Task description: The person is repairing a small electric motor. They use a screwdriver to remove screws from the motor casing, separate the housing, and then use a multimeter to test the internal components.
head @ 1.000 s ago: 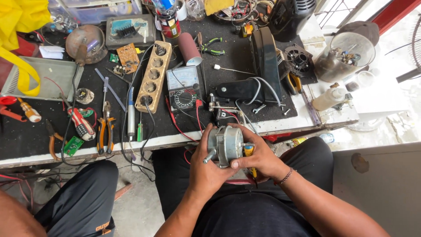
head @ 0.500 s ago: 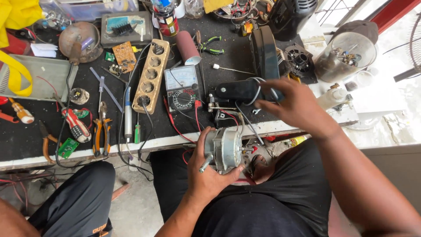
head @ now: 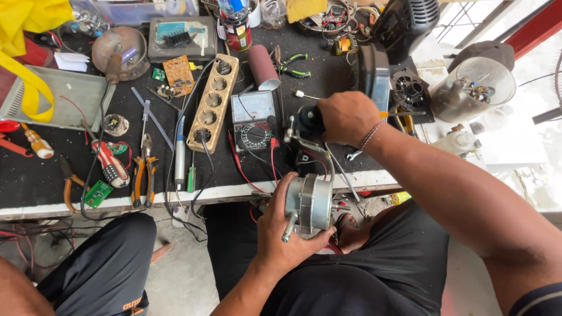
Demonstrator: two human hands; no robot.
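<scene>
One grey motor is grasped by the left hand below the table's front edge; one black tool is clenched by the right hand.

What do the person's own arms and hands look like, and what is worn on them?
Both forearms are bare, no gloves. The right hand has a thin beaded bracelet at the wrist, and a dark sleeve edge shows near the shoulder. The left hand wears nothing.

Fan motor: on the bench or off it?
Off it. The left hand holds the fan motor over the lap, below the workbench edge, shaft pointing down.
</scene>
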